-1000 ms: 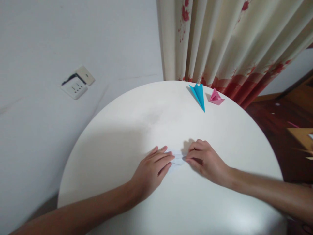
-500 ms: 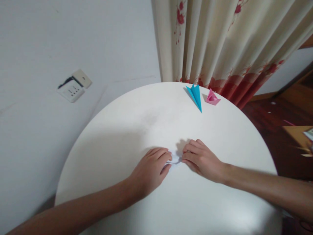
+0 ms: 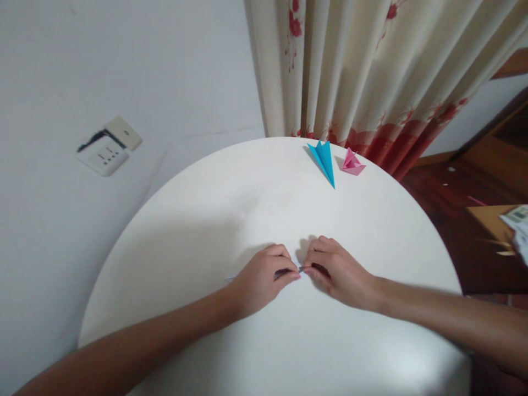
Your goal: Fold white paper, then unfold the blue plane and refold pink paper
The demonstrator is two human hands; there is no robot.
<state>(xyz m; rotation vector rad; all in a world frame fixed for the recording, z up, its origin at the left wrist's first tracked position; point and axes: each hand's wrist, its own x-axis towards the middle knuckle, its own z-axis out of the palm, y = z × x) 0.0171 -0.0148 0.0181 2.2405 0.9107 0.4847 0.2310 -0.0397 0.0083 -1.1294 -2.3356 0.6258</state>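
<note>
My left hand (image 3: 262, 278) and my right hand (image 3: 335, 269) meet at the middle of a round white table (image 3: 231, 209). Both pinch a small folded piece of white paper (image 3: 300, 269), of which only a thin edge shows between the fingertips. A sliver of the paper pokes out left of my left wrist. The fingers of both hands are curled over the paper and hide most of it.
A blue folded paper shape (image 3: 324, 159) and a pink one (image 3: 351, 163) lie at the table's far edge. Behind them hangs a cream curtain with red flowers (image 3: 371, 71). A wall socket (image 3: 105, 154) sits at the left. Wooden floor (image 3: 462, 187) lies at the right.
My left hand went from lying flat on the paper to pinching it. Both hands closed together, and the paper is now almost hidden between the fingertips.
</note>
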